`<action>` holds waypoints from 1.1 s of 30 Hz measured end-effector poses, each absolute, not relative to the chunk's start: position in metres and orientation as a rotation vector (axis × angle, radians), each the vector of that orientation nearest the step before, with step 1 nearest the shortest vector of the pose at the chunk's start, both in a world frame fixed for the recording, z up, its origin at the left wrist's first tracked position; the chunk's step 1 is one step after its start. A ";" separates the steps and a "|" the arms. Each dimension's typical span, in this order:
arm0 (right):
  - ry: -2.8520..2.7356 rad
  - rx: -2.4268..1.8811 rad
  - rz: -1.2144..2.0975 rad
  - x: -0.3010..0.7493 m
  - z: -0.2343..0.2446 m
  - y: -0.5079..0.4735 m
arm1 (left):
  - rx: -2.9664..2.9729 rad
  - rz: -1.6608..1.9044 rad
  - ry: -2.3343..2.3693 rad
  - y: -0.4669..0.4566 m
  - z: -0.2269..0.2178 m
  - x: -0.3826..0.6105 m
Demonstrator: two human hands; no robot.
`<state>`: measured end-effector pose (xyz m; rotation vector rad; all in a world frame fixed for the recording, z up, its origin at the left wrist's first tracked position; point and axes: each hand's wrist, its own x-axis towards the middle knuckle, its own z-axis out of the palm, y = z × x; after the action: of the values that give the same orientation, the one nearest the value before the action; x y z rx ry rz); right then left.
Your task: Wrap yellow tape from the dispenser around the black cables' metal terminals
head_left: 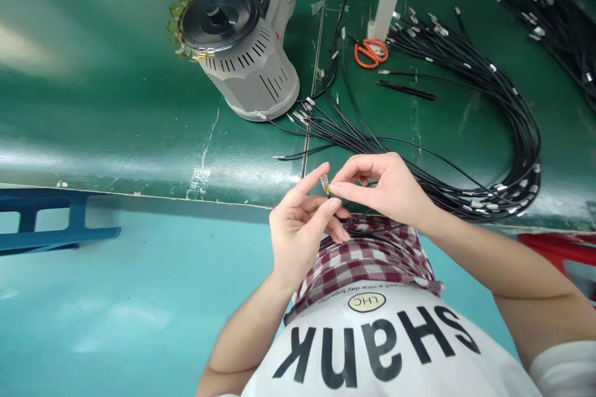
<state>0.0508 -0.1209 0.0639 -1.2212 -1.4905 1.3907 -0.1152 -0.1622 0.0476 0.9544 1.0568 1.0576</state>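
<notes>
My left hand (300, 223) pinches the small metal connector end (325, 182) of a thin black cable between thumb and fingers, just in front of my lap. My right hand (382, 186) meets it from the right, its thumb and forefinger pinched on a small yellow bit at the same connector. The black cable runs down from the connector across my checked cloth. Both hands hover just off the near edge of the green table (139, 111).
A grey tape dispenser (242, 43) with yellow tape pieces stands at the back. A large looped bundle of black cables (503, 136) lies on the right. Orange scissors (371, 52) and a black pen (405, 90) lie behind. A blue frame (46, 223) sits at lower left.
</notes>
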 end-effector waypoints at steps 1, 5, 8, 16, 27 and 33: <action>-1.489 -1.218 1.390 0.051 0.064 -0.121 | 0.954 1.057 1.057 -0.162 0.048 -0.115; -1.486 -1.221 1.380 0.050 0.064 -0.121 | 0.958 1.056 1.056 -0.162 0.047 -0.115; -1.478 -1.229 1.370 0.050 0.062 -0.123 | 0.960 1.057 1.058 -0.162 0.048 -0.114; -1.482 -1.243 1.350 0.049 0.059 -0.125 | 0.925 1.053 1.057 -0.161 0.048 -0.114; -1.408 -1.197 1.511 0.049 0.061 -0.123 | 0.809 1.056 0.985 -0.158 0.050 -0.115; -1.420 -1.202 1.461 0.052 0.060 -0.122 | 0.776 1.032 0.946 -0.156 0.043 -0.117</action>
<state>0.0517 -0.1219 0.0599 -1.2017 -1.4198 1.4609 -0.1168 -0.1561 0.0427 0.7763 0.9464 1.0319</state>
